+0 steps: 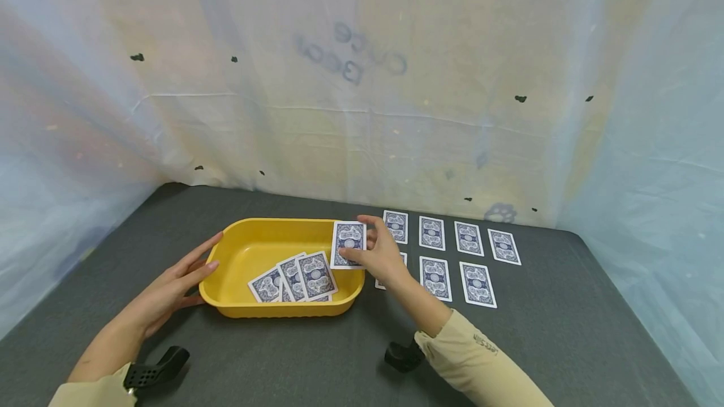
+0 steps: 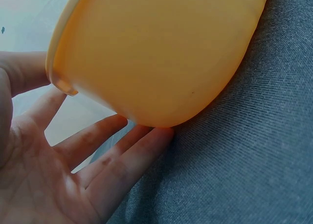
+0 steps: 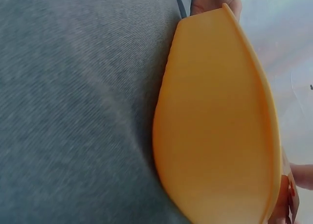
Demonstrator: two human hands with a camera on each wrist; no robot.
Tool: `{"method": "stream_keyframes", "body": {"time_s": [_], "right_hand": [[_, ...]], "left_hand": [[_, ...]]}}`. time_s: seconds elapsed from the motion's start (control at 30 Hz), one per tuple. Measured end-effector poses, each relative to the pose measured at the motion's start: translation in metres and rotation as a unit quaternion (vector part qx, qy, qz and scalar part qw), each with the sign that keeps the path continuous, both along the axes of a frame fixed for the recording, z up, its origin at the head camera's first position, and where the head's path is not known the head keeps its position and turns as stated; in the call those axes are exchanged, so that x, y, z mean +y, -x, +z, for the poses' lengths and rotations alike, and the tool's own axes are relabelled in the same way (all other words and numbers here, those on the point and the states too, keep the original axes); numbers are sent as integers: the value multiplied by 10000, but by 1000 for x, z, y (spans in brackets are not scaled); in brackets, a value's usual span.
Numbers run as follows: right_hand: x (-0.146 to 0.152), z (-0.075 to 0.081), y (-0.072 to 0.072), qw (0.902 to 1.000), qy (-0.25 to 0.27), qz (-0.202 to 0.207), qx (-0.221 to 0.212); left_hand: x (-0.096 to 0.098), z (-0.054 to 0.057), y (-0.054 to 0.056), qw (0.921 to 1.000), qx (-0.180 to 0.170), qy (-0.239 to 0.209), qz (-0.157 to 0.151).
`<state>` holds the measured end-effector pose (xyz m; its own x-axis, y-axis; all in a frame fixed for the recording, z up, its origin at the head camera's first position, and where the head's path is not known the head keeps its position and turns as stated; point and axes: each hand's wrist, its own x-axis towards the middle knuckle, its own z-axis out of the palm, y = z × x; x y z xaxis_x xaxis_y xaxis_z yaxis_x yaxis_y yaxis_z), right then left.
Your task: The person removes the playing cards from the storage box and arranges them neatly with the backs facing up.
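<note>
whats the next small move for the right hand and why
Probably lower the pinched card into the yellow tray and release it: the right hand holds it at the tray's right end, and other cards already lie inside.

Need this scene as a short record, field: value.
left_hand: left hand, holds yellow tray at its left end
right_hand: right hand, pinches one card, patterned back showing, at tray's right end
tray_cards: several cards in the tray, overlapping
table_cards: two rows on grey table, far four, near three
hidden: near row's leftmost card, partly
</note>
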<state>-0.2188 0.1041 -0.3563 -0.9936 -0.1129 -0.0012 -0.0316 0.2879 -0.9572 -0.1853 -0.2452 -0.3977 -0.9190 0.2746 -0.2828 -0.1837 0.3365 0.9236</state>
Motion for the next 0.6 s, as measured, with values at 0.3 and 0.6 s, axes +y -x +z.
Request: {"method": "stream_keyframes", "body": {"time_s": [0.3,0.6], "right_hand": [[14,-2,-3,10000,38,14,3],[26,-4,-7,9998,153,-15,112]], "left_hand": [[-1,-1,2,10000,-14,11,-20],[0,-1,2,10000,-12,46,-13]]}}
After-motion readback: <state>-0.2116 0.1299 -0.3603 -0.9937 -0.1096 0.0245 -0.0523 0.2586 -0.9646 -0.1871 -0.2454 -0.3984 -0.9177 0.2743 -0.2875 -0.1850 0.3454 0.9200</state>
